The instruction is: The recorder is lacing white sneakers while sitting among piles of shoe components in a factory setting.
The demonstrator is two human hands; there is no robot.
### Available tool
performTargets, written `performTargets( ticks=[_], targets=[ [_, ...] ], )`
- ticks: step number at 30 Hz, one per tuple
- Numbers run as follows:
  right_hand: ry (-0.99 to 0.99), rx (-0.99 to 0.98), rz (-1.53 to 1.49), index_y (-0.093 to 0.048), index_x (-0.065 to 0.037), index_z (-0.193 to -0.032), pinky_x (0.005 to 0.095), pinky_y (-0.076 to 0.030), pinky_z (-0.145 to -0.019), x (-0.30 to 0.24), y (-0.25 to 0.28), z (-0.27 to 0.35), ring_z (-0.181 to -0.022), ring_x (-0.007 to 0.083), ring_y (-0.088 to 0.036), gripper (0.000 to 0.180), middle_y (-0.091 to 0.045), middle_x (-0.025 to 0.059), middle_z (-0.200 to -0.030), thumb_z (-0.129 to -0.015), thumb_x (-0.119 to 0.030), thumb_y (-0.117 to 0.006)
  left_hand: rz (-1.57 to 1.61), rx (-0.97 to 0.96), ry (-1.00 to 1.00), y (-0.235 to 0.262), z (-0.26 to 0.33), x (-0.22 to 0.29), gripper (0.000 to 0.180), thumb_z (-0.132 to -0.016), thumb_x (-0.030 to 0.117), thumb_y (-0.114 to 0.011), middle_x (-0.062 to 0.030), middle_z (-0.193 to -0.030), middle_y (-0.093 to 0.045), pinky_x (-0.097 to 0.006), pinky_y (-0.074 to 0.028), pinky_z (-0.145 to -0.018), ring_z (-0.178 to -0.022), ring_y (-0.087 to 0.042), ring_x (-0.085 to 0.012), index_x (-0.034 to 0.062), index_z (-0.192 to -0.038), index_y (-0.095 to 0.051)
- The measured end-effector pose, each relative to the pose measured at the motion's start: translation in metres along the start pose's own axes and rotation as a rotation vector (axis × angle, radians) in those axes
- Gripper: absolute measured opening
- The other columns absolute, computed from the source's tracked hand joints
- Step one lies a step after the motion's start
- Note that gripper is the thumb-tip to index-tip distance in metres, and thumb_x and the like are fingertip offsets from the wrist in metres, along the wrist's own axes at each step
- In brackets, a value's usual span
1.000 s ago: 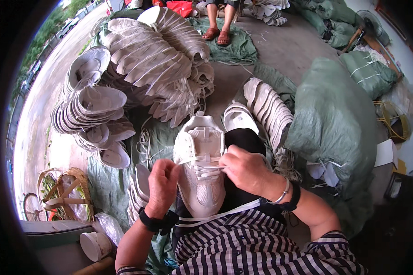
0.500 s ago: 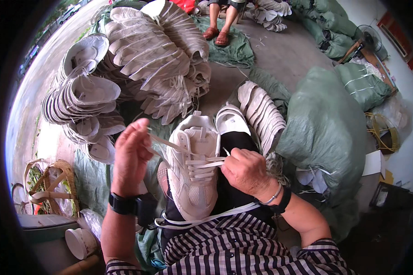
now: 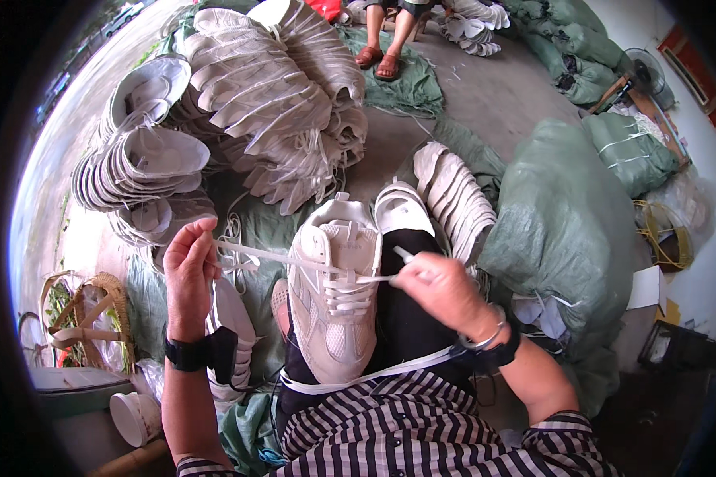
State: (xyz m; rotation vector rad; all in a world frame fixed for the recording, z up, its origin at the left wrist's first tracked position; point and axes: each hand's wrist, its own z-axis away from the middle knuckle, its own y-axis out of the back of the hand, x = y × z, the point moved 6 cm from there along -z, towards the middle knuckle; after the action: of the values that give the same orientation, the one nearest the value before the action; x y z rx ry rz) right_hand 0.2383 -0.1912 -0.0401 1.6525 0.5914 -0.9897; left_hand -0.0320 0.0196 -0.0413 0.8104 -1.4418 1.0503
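A white shoe upper, partly laced, lies lengthwise on my lap with its toe toward me. From its upper eyelets a flat white shoelace stretches out to both sides. My left hand, off to the left, pinches one stretch of the lace between thumb and fingers. Right of the shoe, my right hand is closed on the other end; a lace tip sticks out above its fingers, and motion blurs it slightly. Just beyond my right knee sits another white upper.
Big stacks of white shoe uppers stand ahead and to the left, with a further row at right. A bulging green sack is close on the right. A wicker basket and white tub stand left. A person's sandalled feet show ahead.
My left hand has moved left and slightly down, drawing the lace out straighter. My right hand has shifted a little right. The shoe has stayed in place.
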Motion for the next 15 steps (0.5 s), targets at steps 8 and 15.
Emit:
performTargets(
  ticks=[8,15],
  targets=[
    [0.251,0.275,0.215,-0.065,-0.004,-0.088,0.0235,-0.043,-0.052,-0.03,0.032,0.005,-0.061,0.0094,-0.055,0.015,-0.06,0.0031,-0.074,-0.074,-0.003,-0.071,-0.36,-0.015,0.081,-0.008,0.016,-0.019,0.015,-0.091,0.016,-0.054,0.005,-0.067,-0.052,-0.015,-0.03,-0.046,-0.054,-0.041,0.0008,0.0064,-0.1,-0.062],
    [0.501,-0.235,0.348,-0.054,-0.007,-0.083,0.0344,-0.05,-0.064,-0.048,-0.027,-0.011,-0.076,0.0246,-0.057,0.016,-0.049,0.0082,-0.084,-0.072,-0.008,-0.066,-0.168,-0.153,0.099,-0.049,0.023,-0.018,0.019,-0.091,0.02,-0.057,0.0028,-0.07,-0.055,-0.015,-0.031,-0.045,-0.05,-0.04,-0.0006,0.003,-0.099,-0.061]
  ],
)
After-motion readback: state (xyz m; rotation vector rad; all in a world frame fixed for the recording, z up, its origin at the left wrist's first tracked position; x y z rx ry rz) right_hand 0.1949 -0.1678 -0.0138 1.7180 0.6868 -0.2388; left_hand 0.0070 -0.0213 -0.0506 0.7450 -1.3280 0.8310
